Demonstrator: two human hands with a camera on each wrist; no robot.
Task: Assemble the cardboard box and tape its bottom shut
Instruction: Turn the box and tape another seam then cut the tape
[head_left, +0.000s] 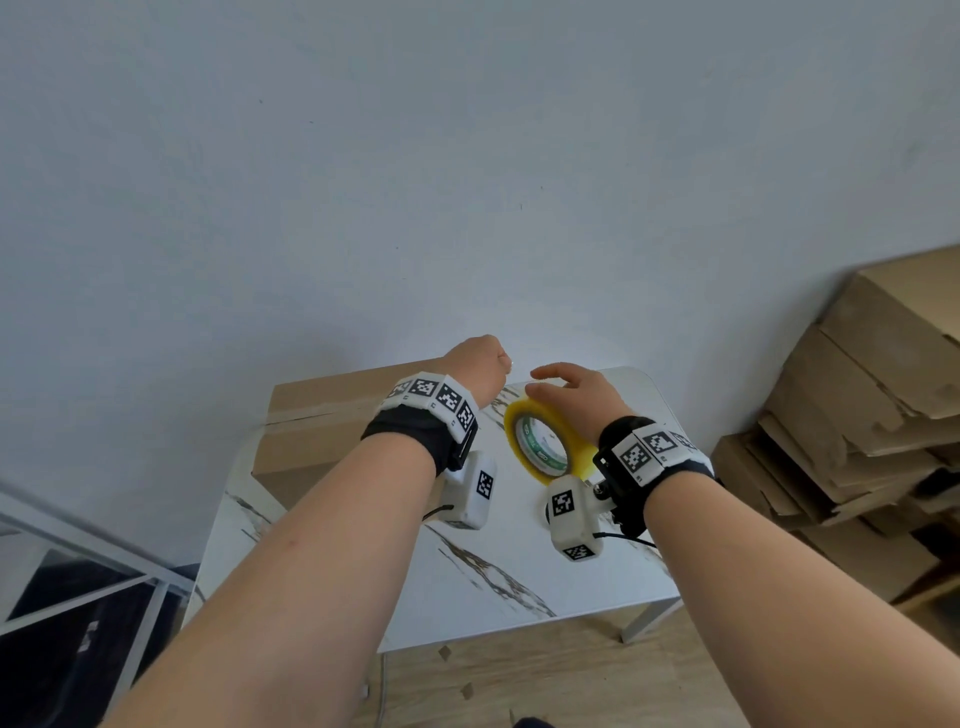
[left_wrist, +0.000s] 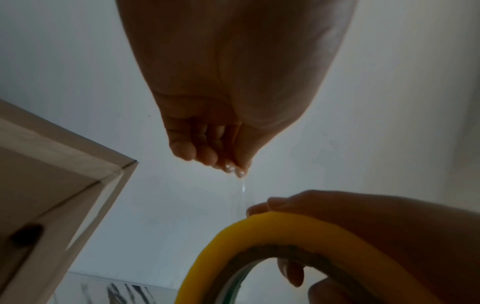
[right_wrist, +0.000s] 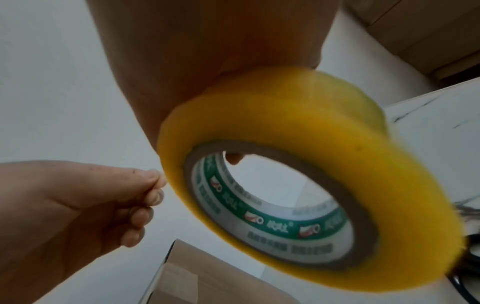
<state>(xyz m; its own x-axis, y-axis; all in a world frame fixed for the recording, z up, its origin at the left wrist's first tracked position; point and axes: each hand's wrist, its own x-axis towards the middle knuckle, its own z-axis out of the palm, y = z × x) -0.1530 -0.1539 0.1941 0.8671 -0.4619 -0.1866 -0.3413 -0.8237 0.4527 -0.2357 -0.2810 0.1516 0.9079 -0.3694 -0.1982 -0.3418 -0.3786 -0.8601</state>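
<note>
A yellow tape roll (head_left: 545, 441) with a green-and-white core label (right_wrist: 272, 209) is held above the table by my right hand (head_left: 576, 395), fingers curled over its rim. My left hand (head_left: 480, 364) pinches the clear free tape end (left_wrist: 242, 188) just left of the roll, thumb against fingertips (right_wrist: 155, 181). The brown cardboard box (head_left: 322, 415) stands on the table at the far left, with a strip of tape along its top seam. The box corner (left_wrist: 78, 176) shows left of my left hand in the left wrist view.
The white marble-pattern table (head_left: 467, 582) stands against a pale wall. A stack of flattened cardboard boxes (head_left: 872, 405) sits at the right. A metal-framed glass shelf (head_left: 78, 582) is at the lower left. Wooden floor (head_left: 519, 686) lies below the table's front edge.
</note>
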